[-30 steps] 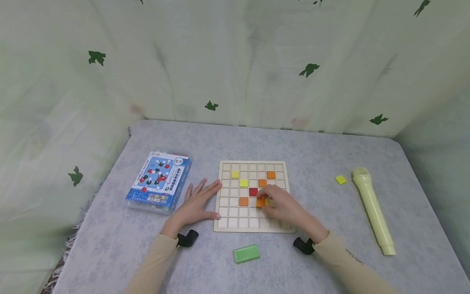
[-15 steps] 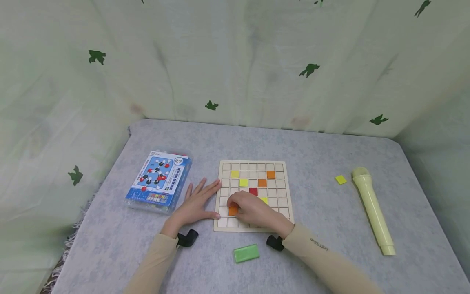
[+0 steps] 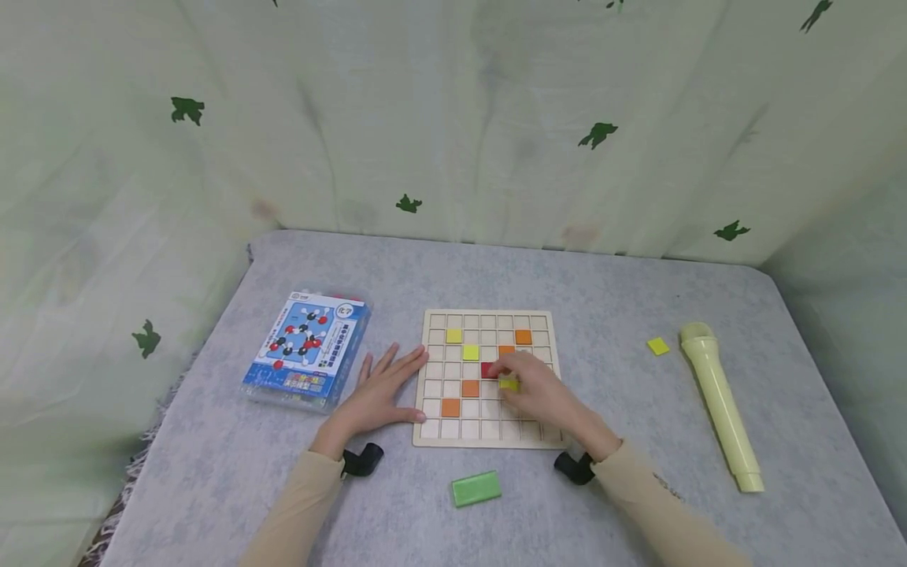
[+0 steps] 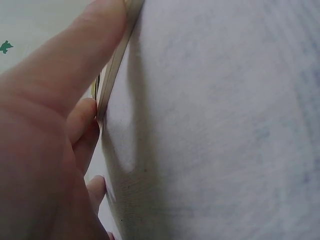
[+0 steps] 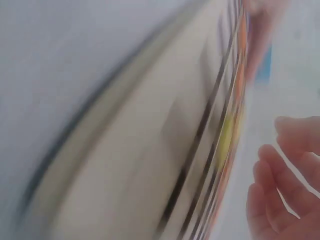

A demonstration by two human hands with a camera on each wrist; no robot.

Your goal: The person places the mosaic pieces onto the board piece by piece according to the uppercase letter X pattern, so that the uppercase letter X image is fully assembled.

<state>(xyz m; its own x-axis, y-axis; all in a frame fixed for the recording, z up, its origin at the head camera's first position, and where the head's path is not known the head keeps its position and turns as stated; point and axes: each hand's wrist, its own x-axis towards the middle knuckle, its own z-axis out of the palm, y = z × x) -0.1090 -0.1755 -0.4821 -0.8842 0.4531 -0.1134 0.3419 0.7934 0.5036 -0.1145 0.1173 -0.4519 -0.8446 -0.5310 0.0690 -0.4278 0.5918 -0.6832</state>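
Risk: yellow tile (image 3: 508, 384) slipping from right hand (image 3: 536, 390) pinch, knocking red tile (image 3: 487, 369) | left hand (image 3: 375, 394) fingers flat (spread), steadying board (image 3: 434, 435)

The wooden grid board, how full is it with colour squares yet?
Only a little. The wooden grid board shows three orange squares, two yellow squares and a red square in its cells. The right hand is on another yellow square, while the left hand rests at the edge. Most cells are bare, and a loose yellow square lies beside the board.
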